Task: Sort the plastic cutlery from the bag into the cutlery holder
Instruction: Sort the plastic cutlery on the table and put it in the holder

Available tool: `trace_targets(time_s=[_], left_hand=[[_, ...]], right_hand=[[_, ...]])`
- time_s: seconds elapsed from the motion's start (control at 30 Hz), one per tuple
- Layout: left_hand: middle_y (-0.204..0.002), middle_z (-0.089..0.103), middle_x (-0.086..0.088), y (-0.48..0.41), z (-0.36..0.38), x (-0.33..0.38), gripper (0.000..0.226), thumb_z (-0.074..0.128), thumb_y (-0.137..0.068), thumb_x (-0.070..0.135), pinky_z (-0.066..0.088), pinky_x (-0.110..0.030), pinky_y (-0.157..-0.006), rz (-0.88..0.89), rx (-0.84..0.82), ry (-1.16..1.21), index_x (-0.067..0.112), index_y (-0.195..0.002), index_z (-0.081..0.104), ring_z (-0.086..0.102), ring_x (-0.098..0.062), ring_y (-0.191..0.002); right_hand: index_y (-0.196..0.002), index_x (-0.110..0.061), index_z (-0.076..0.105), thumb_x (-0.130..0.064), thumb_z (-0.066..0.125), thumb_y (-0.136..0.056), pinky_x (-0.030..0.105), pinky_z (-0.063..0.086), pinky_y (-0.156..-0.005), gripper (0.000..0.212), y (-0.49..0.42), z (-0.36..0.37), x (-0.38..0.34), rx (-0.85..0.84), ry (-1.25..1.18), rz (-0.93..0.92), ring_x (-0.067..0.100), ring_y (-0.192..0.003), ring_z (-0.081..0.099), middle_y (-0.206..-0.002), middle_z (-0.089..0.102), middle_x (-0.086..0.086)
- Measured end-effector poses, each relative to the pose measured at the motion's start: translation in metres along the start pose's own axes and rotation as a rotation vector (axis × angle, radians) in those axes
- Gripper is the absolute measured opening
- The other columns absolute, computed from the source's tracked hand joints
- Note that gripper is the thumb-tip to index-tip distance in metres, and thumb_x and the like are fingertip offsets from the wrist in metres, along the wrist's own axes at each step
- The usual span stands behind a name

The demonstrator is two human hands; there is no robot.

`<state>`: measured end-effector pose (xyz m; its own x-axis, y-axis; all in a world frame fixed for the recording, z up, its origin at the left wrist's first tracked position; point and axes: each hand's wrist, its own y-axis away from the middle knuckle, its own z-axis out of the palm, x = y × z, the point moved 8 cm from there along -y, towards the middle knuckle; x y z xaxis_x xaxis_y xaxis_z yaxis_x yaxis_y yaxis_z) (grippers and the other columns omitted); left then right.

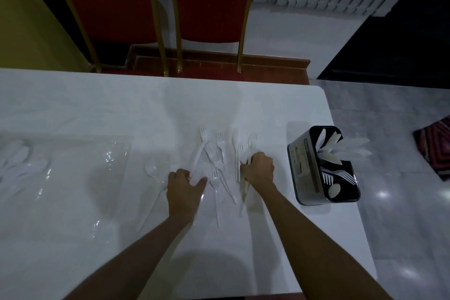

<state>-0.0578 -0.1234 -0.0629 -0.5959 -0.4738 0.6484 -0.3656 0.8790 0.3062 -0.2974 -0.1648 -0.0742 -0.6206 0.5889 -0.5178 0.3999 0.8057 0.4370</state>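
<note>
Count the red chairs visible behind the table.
2. One red chair stands behind the white table at the left; the other red chair is right beside it. Their seats are mostly hidden by the table edge.

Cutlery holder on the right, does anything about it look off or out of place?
The cutlery holder stands close to the table's right edge, and several white pieces in its far compartment lean outward past the rim toward the floor side. Otherwise nothing looks damaged; the loose forks lie jumbled between the hands, as expected mid-sort.
</note>
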Motion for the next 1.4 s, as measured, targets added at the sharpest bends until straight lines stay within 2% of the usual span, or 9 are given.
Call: trace_targets(time_s=[0.13, 0.27, 0.43, 0.57, 0.73, 0.87, 1.13, 1.3, 1.4], left_hand=[[-0.111, 0.049, -0.009, 0.005, 0.006, 0.024, 0.055, 0.076, -0.075, 0.034, 0.051, -0.032, -0.077, 0.167, 0.073, -0.054, 0.009, -0.114, 0.046, 0.05, -0.024, -0.101], [-0.103, 0.053, -0.005, 0.012, 0.02, 0.033, 0.045, 0.073, -0.075, 0.043, 0.052, -0.032, -0.074, 0.212, 0.04, -0.201, 0.014, -0.101, 0.051, 0.052, -0.022, -0.096], [-0.103, 0.054, 0.001, 0.023, 0.037, 0.021, 0.036, 0.06, -0.082, 0.054, 0.047, -0.028, -0.078, 0.205, -0.107, -0.452, 0.02, -0.093, 0.065, 0.048, -0.017, -0.102], [-0.098, 0.056, 0.0, 0.017, 0.028, 0.023, 0.029, 0.059, -0.085, 0.044, 0.048, -0.031, -0.072, 0.1, -0.078, -0.343, 0.017, -0.086, 0.071, 0.05, -0.017, -0.097], [-0.087, 0.058, -0.007, -0.007, 0.02, 0.031, 0.027, 0.057, -0.089, 0.03, 0.048, -0.032, -0.062, 0.063, -0.047, -0.023, 0.008, -0.077, 0.066, 0.059, -0.021, -0.072], [-0.08, 0.068, -0.011, -0.034, 0.032, 0.04, 0.028, 0.056, -0.092, 0.028, 0.043, -0.028, -0.062, 0.046, -0.097, -0.025, 0.005, -0.08, 0.064, 0.064, -0.025, -0.076], [-0.095, 0.063, -0.015, -0.047, 0.059, 0.042, 0.049, 0.073, -0.076, 0.044, 0.039, -0.03, -0.067, 0.037, -0.234, -0.184, 0.001, -0.095, 0.06, 0.062, -0.029, -0.089], [-0.071, 0.059, -0.009, -0.04, 0.057, 0.048, 0.024, 0.068, -0.079, 0.023, 0.036, -0.027, -0.058, 0.081, -0.238, -0.197, 0.006, -0.067, 0.055, 0.064, -0.029, -0.079], [-0.048, 0.042, 0.001, -0.038, 0.047, 0.046, 0.037, 0.064, -0.077, 0.012, 0.032, -0.022, -0.05, 0.019, -0.205, -0.144, 0.014, -0.047, 0.042, 0.054, -0.019, -0.056]], right_hand=[[-0.051, -0.008, 0.051, -0.005, 0.071, -0.077, 0.036, 0.056, -0.058, 0.033, -0.004, -0.013, 0.014, 0.019, -0.115, 0.051, 0.033, -0.066, 0.069, -0.051, 0.052, 0.004], [-0.062, -0.005, 0.06, -0.01, 0.071, -0.081, 0.046, 0.061, -0.072, 0.023, -0.012, -0.026, 0.028, 0.079, -0.249, 0.139, 0.035, -0.074, 0.071, -0.065, 0.064, 0.012], [-0.088, 0.004, 0.066, -0.017, 0.069, -0.086, 0.024, 0.051, -0.059, 0.021, -0.022, -0.032, 0.012, 0.118, -0.22, 0.077, 0.025, -0.073, 0.066, -0.082, 0.069, 0.015], [-0.081, -0.006, 0.054, -0.014, 0.072, -0.082, 0.017, 0.028, -0.042, 0.019, -0.026, -0.019, 0.004, 0.072, -0.074, 0.039, 0.009, -0.051, 0.043, -0.075, 0.055, 0.009], [-0.079, -0.006, 0.055, -0.017, 0.074, -0.081, 0.014, 0.024, -0.037, 0.022, -0.031, -0.011, 0.009, 0.033, 0.004, 0.03, 0.005, -0.046, 0.038, -0.067, 0.051, 0.004], [-0.089, 0.002, 0.064, -0.018, 0.069, -0.084, 0.016, 0.029, -0.04, 0.022, -0.032, -0.011, 0.011, -0.029, -0.014, 0.043, 0.007, -0.048, 0.045, -0.068, 0.058, 0.007], [-0.059, -0.011, 0.047, -0.019, 0.068, -0.086, 0.017, 0.033, -0.041, 0.035, -0.028, -0.021, 0.011, -0.051, -0.046, 0.044, 0.009, -0.047, 0.043, -0.054, 0.047, 0.0], [-0.058, -0.014, 0.049, -0.014, 0.068, -0.084, 0.02, 0.043, -0.051, 0.032, -0.019, -0.021, 0.01, -0.085, -0.074, 0.047, 0.016, -0.057, 0.055, -0.059, 0.053, 0.001], [-0.058, -0.013, 0.05, -0.012, 0.068, -0.084, 0.032, 0.055, -0.066, 0.032, -0.015, -0.022, 0.008, -0.076, -0.121, 0.03, 0.021, -0.065, 0.059, -0.06, 0.055, 0.003]])
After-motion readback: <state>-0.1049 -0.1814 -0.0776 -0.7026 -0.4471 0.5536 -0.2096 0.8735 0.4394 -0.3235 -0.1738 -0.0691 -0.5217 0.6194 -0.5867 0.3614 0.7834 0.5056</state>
